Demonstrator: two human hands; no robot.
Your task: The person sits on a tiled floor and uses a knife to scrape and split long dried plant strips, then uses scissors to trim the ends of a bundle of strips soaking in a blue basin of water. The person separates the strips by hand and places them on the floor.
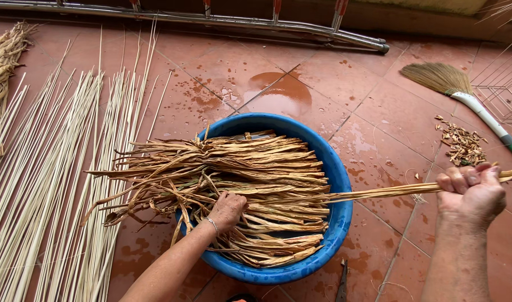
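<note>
Dried reed strips (256,190) mostly lie heaped across the blue basin (340,184); our right hand (473,190), at 3 o'clock, has its fingers clamped on one drawn-out strand, while our left hand (227,210) presses the heap, its fingertips hidden.

We are looking down on a floor of reddish-brown tiles (379,106), and it is lying wet in patches, a shallow puddle (281,92) shining in soft daylight near the middle. A metal ladder (222,21) is lying flat along the far edge. On the left, pale thin reeds (54,168) are spreading out in long rows. On the right, a straw broom (454,84) with a white and green handle is resting beside a small heap of dry scraps (463,144), and a wire frame (505,89) is showing at the edge
</note>
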